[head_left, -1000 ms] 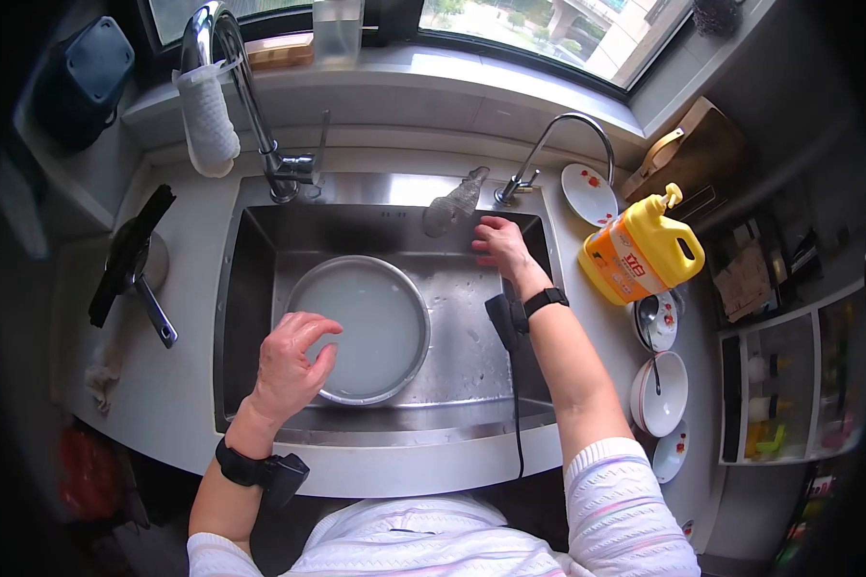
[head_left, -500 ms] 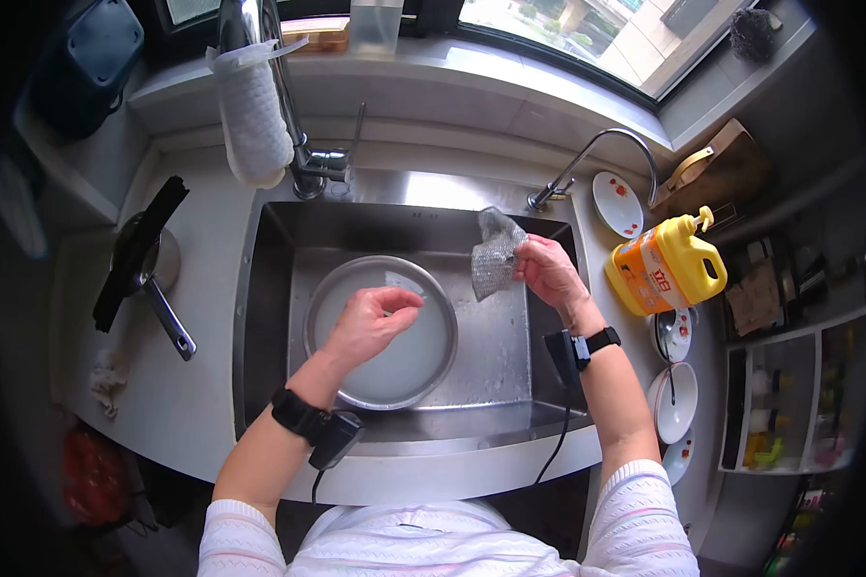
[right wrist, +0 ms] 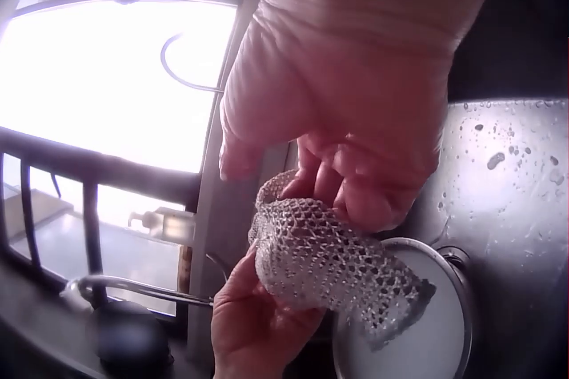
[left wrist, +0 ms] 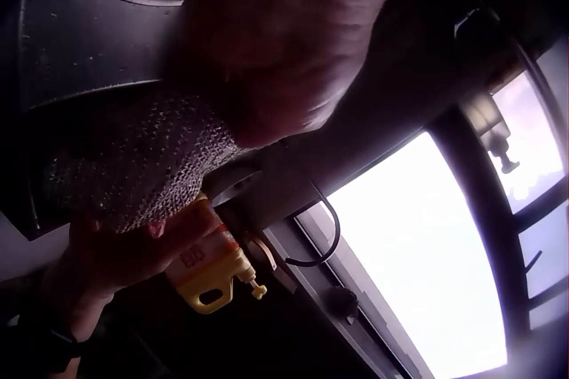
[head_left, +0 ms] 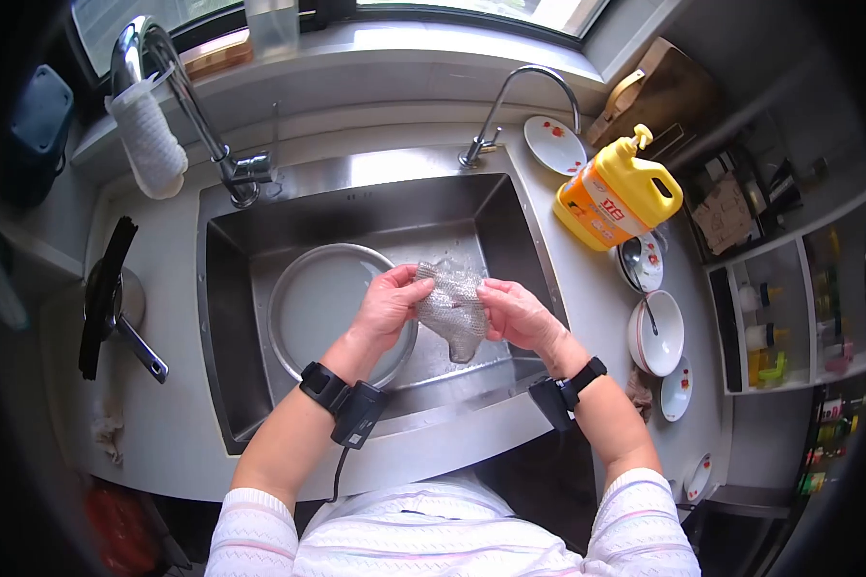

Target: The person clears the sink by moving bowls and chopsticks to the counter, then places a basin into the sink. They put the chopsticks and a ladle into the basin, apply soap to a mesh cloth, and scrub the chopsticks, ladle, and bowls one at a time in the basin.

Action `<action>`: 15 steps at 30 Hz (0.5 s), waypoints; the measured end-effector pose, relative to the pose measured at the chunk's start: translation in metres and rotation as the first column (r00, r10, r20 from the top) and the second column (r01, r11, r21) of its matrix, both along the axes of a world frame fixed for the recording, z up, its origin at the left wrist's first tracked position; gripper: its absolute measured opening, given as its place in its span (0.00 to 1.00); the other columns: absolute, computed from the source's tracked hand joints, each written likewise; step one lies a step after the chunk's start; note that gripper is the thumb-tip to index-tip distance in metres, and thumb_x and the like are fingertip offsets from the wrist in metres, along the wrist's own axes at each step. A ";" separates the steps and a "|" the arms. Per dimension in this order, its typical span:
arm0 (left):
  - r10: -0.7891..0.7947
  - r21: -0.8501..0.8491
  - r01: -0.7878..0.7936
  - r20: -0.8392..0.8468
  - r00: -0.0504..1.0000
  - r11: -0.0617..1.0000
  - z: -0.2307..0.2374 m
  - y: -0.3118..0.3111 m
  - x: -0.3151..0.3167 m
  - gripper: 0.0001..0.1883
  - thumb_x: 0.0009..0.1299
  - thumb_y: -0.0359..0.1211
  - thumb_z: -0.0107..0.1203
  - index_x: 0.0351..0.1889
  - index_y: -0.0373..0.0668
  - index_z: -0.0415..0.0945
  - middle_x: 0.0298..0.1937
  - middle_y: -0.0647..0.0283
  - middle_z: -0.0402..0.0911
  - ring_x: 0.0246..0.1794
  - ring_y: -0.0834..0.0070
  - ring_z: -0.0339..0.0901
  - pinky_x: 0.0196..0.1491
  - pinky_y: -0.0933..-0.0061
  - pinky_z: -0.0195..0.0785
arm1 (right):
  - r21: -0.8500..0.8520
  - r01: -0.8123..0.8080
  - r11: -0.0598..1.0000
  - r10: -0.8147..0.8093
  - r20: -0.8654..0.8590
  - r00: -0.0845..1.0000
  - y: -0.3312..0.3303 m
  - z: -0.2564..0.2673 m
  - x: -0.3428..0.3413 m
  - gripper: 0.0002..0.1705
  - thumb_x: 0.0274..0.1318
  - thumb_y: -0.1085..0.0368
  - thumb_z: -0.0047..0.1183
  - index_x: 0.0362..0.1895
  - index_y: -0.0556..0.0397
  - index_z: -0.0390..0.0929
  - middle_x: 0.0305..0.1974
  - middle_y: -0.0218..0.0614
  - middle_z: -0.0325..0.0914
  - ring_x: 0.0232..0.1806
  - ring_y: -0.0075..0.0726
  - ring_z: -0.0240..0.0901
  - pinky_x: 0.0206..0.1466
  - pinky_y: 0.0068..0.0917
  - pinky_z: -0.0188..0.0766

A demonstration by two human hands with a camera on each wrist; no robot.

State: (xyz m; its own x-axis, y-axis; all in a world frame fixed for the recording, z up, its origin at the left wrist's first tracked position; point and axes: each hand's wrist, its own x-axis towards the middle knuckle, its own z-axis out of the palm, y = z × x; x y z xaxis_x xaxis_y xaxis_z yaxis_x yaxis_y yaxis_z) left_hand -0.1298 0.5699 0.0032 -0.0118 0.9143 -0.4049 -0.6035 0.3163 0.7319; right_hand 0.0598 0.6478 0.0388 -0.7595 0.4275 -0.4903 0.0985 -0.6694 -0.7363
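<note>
A silvery mesh scrubbing cloth point(head_left: 452, 306) is stretched between both hands above the sink, overlapping the right rim of the basin in the head view. My left hand point(head_left: 387, 303) pinches its left edge between thumb and fingers. At the opposite edge, my right hand point(head_left: 520, 315) grips it with curled fingers. The open weave of the cloth point(right wrist: 329, 263) shows close up in the right wrist view, its free end hanging down. A round metal basin point(head_left: 281, 288) of cloudy water stands in the sink point(head_left: 433, 385), behind and below the left hand.
A yellow detergent jug point(head_left: 614, 197) stands right of the sink, near stacked bowls point(head_left: 656, 332) and small plates. Two taps rise behind: a large faucet point(head_left: 197, 111) at left and a thin one point(head_left: 496, 111) at right. A pan with a handle point(head_left: 140, 346) lies on the left counter.
My right hand has picked up the mesh cloth from the sink's back edge and brought it towards the body. My left hand has moved right and taken its other edge.
</note>
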 end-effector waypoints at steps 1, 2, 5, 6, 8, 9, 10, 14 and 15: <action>0.011 0.063 -0.017 0.098 0.995 0.998 0.005 0.000 0.002 0.11 0.63 0.27 0.52 0.44 0.39 0.71 0.38 0.65 0.76 0.37 0.79 0.74 0.42 0.75 0.69 | -0.036 -0.013 0.999 0.010 -0.082 0.997 -0.005 0.000 0.004 0.19 0.59 0.53 0.42 0.48 0.53 0.67 0.33 0.31 0.74 0.24 0.17 0.67 0.18 0.13 0.60; 0.016 0.123 -0.040 0.196 0.981 0.992 0.010 0.001 0.004 0.13 0.62 0.25 0.51 0.46 0.39 0.70 0.40 0.64 0.76 0.39 0.79 0.74 0.44 0.74 0.69 | -0.032 0.001 0.999 -0.004 -0.085 0.996 -0.008 -0.001 0.007 0.19 0.59 0.53 0.42 0.48 0.53 0.67 0.33 0.31 0.74 0.24 0.17 0.67 0.18 0.13 0.60; -0.027 0.178 -0.003 0.166 0.986 0.984 0.016 0.002 0.010 0.18 0.62 0.25 0.51 0.51 0.40 0.66 0.41 0.65 0.75 0.38 0.80 0.74 0.39 0.78 0.70 | -0.125 0.127 0.984 -0.136 -0.066 0.989 -0.014 -0.004 0.013 0.22 0.59 0.56 0.42 0.55 0.50 0.61 0.35 0.30 0.73 0.27 0.18 0.68 0.20 0.14 0.61; -0.035 0.201 0.007 0.134 0.990 0.980 0.017 0.002 0.010 0.20 0.62 0.24 0.52 0.53 0.40 0.65 0.40 0.65 0.76 0.37 0.80 0.74 0.39 0.78 0.70 | -0.123 0.136 0.983 -0.145 -0.066 0.987 -0.012 -0.005 0.016 0.22 0.59 0.56 0.42 0.55 0.50 0.61 0.35 0.30 0.73 0.27 0.18 0.68 0.20 0.14 0.61; -0.060 0.201 0.039 0.097 0.993 0.979 0.026 0.000 0.005 0.23 0.60 0.24 0.53 0.55 0.40 0.63 0.40 0.65 0.76 0.37 0.81 0.74 0.41 0.78 0.70 | 0.045 0.332 0.942 -0.326 -0.101 0.940 -0.007 -0.009 0.019 0.25 0.56 0.62 0.47 0.58 0.50 0.59 0.34 0.25 0.72 0.30 0.17 0.69 0.25 0.13 0.65; -0.077 0.200 0.063 0.060 0.995 0.978 0.029 0.000 0.001 0.25 0.59 0.24 0.54 0.56 0.40 0.61 0.39 0.66 0.76 0.37 0.81 0.74 0.42 0.78 0.69 | 0.040 0.347 0.937 -0.341 -0.107 0.934 -0.004 -0.006 0.023 0.25 0.52 0.68 0.52 0.56 0.51 0.62 0.31 0.22 0.71 0.32 0.16 0.68 0.30 0.13 0.67; -0.082 0.200 0.069 0.059 0.995 0.977 0.028 0.001 -0.003 0.25 0.59 0.24 0.54 0.56 0.40 0.61 0.39 0.66 0.76 0.37 0.81 0.74 0.42 0.78 0.69 | 0.039 0.352 0.935 -0.346 -0.107 0.932 -0.001 -0.004 0.027 0.25 0.52 0.68 0.52 0.56 0.51 0.62 0.31 0.22 0.71 0.32 0.16 0.68 0.30 0.13 0.67; -0.033 0.198 0.070 -0.185 0.982 0.978 0.031 0.006 -0.008 0.34 0.55 0.21 0.55 0.61 0.38 0.55 0.33 0.68 0.76 0.32 0.85 0.73 0.35 0.83 0.66 | 0.333 0.202 0.921 -0.207 -0.022 0.978 0.007 -0.007 0.040 0.18 0.50 0.72 0.53 0.48 0.53 0.71 0.32 0.21 0.72 0.33 0.15 0.68 0.36 0.14 0.68; -0.015 0.245 0.083 -0.265 0.964 0.966 0.022 0.010 -0.010 0.35 0.54 0.19 0.53 0.62 0.38 0.53 0.32 0.68 0.76 0.31 0.84 0.72 0.35 0.83 0.66 | 0.457 0.139 0.879 -0.185 0.058 0.981 0.007 -0.009 0.041 0.17 0.49 0.72 0.52 0.47 0.55 0.72 0.32 0.23 0.73 0.34 0.17 0.69 0.38 0.14 0.68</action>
State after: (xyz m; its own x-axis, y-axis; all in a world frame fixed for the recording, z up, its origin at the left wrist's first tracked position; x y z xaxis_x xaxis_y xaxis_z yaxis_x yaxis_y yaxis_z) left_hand -0.1400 0.5795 0.0251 -0.0379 0.9880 -0.1501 -0.3716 0.1255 0.9199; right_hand 0.1006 0.6551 0.0300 -0.6193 0.7321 -0.2838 0.1037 -0.2820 -0.9538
